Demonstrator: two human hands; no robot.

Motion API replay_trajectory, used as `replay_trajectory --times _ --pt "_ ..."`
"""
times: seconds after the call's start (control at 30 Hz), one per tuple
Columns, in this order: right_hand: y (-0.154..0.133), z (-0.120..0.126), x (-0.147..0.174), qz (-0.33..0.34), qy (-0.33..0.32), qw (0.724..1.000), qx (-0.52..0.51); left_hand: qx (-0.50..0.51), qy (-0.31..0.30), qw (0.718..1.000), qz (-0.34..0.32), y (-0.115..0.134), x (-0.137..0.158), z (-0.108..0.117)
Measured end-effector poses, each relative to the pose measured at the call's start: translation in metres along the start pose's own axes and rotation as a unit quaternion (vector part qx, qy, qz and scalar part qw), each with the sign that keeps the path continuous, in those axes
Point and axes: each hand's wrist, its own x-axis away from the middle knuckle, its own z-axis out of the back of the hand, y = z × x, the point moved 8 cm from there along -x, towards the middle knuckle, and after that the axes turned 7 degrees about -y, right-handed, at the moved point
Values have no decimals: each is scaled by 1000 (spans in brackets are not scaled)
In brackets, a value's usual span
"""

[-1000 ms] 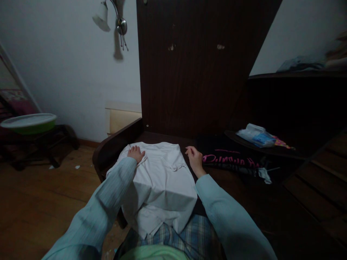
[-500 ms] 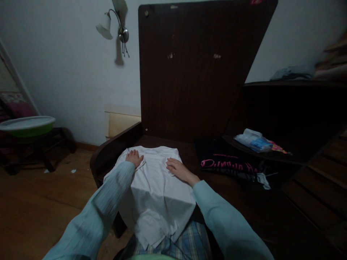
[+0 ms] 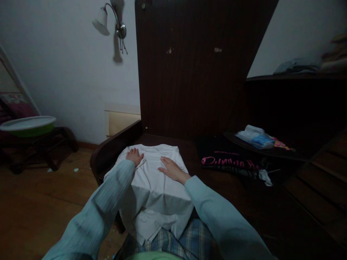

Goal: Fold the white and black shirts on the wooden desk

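Observation:
A white cloth garment (image 3: 155, 195) lies spread on the dark wooden tabletop, its near part hanging over the front edge onto my plaid-covered lap. My left hand (image 3: 134, 156) rests flat on its far left part, fingers apart, beside a small fold. On the right half of the cloth lies my right hand (image 3: 172, 169), palm down with fingers stretched and thumb apart. Neither hand grips the fabric. Creases run through the middle of the cloth and down its hanging part.
To the right lies a folded black garment (image 3: 230, 164) with pink lettering. Behind it a plastic packet (image 3: 256, 137) sits on a dark shelf. A tall dark panel (image 3: 189, 90) stands at the back. A green basin (image 3: 29, 126) rests on a stool at the left.
My right hand has slid a little left across the cloth, toward my left hand. The left hand stays in place. My view has tilted slightly down.

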Motion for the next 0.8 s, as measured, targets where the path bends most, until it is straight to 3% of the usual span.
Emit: replay_trajectory --times 0.23,0.3,0.4,0.53,0.6,0.8 --pt "-6 8 1 68 31 997 -23 3 8 1000 -8 0 -1 0" --pt "6 17 0 31 70 997 -26 2 7 1000 -7 0 -1 0" --pt "34 25 0 -80 100 992 -9 4 4 1000 -7 -1 -3 -1" --pt "61 8 4 -210 -20 977 38 16 -1 1000 -5 -2 -2 -3" --pt "66 0 5 -231 -65 969 53 20 1 1000 -7 -1 -1 -3" --pt "69 -5 4 -248 -93 962 64 28 -1 1000 -12 0 -3 -5"
